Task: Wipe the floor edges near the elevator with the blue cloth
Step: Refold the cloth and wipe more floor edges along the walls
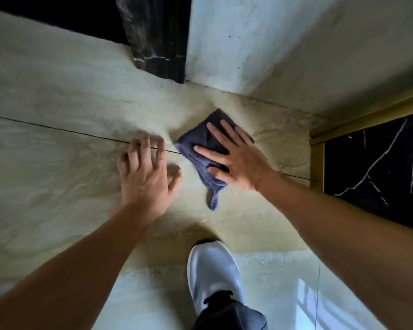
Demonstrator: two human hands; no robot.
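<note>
The blue cloth point(202, 144) lies folded on the pale marble floor point(57, 144), a short way in front of the corner where the white wall point(248, 44) meets the floor. My right hand point(234, 156) presses flat on the cloth with fingers spread over it; one corner of the cloth trails toward me. My left hand point(144, 172) rests on the bare floor just left of the cloth, fingers apart and slightly curled, holding nothing. A floor joint line runs under both hands.
A dark marble door frame point(157, 36) stands at the top centre beside the wall. A black marble panel with a gold trim point(377, 167) sits at the right. My white shoe point(214, 270) stands on the floor just below the hands.
</note>
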